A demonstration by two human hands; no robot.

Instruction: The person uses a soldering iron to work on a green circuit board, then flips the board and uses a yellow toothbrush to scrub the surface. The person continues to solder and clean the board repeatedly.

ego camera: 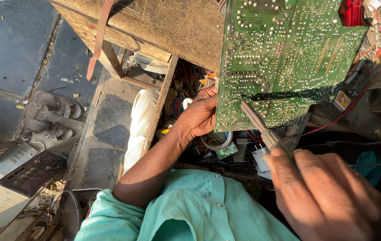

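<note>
A large green circuit board (284, 58) is held up with its solder side facing me. My left hand (200, 114) grips its lower left edge. My right hand (324, 196) is closed around the handle of a soldering iron (262, 127), whose tip touches the board near its lower left area. The iron's shaft casts a dark shadow across the board.
A dusty wooden bench (155, 27) stands above an open drawer of wires and parts (217, 145). Red and black wires (355, 100) run at the right. Grey sandals (54, 116) lie on the floor at left, with old electronic units (16, 178) at the lower left.
</note>
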